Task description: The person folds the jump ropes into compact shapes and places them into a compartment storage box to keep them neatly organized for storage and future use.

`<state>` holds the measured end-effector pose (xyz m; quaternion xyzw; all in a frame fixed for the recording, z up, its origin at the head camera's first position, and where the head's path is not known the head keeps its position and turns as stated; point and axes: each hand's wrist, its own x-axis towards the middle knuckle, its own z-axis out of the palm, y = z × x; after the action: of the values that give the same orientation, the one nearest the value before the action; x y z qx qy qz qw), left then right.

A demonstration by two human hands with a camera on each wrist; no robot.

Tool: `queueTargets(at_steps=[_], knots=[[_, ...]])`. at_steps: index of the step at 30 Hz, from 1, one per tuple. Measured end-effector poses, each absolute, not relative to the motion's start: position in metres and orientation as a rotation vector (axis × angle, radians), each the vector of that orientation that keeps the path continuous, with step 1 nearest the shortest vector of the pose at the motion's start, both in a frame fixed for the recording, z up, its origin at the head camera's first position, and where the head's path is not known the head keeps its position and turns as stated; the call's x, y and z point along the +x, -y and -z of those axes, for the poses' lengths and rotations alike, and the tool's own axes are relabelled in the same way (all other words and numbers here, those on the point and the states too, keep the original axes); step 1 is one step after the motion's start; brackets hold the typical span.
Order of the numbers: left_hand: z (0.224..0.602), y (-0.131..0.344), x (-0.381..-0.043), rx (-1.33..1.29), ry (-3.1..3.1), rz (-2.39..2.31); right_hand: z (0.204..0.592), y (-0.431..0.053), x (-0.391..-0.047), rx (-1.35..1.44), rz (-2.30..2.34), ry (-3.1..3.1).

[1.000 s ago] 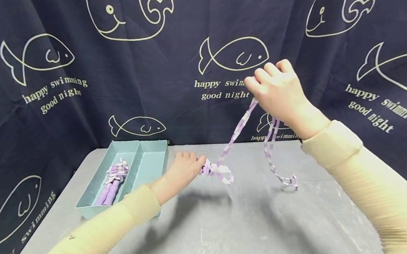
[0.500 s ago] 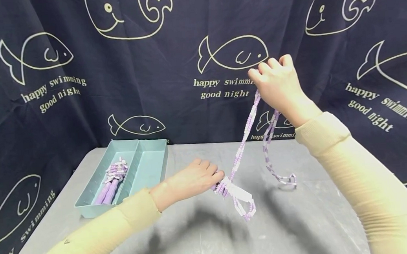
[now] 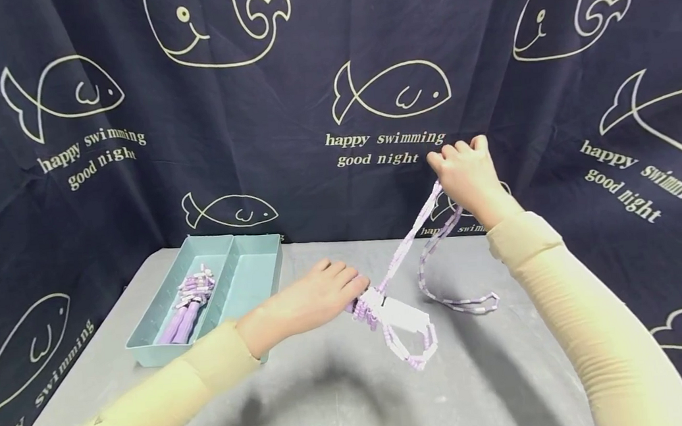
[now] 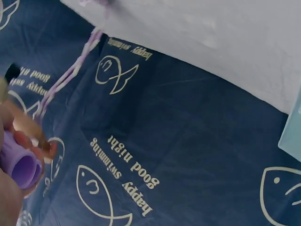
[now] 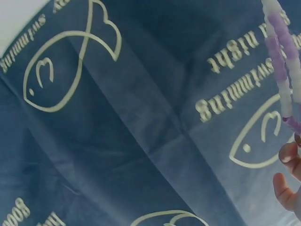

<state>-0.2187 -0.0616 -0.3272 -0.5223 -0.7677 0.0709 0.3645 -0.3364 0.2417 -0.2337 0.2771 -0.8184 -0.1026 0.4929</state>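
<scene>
Left hand [image 3: 323,295] low, right hand [image 3: 468,176] raised, both above the desk [image 3: 354,403], right of the blue tray [image 3: 250,272]. Forearms [image 3: 598,327] angle inward. Right grips beaded rope [image 3: 410,236], slung between them; left, fingers curled, clasps purple handle [image 4: 19,157].

Dark blue cloth [image 3: 299,130] is hung across the upper half of the frame. Pale whale outlines [image 3: 215,30] are printed at upper left-centre and upper right; fish outlines [image 3: 392,90] are spread over the fabric, with "happy swimming good night" lettering [image 3: 380,147] set below several. Across the lower half, a grey surface [image 3: 449,403] is seen. Left of centre, a pale teal tray [image 3: 159,355] is divided lengthwise; in its left compartment a purple-and-white beaded bundle [image 3: 194,290] is held, handles toward the near end.
</scene>
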Motion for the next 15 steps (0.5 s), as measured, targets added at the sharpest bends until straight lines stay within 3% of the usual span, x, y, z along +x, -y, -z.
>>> queueTargets(at_steps=[15], knots=[[0.308,0.074,-0.221,-1.084,1.990,0.256,0.304,-0.243,-0.346,0.779,0.322,2.149]])
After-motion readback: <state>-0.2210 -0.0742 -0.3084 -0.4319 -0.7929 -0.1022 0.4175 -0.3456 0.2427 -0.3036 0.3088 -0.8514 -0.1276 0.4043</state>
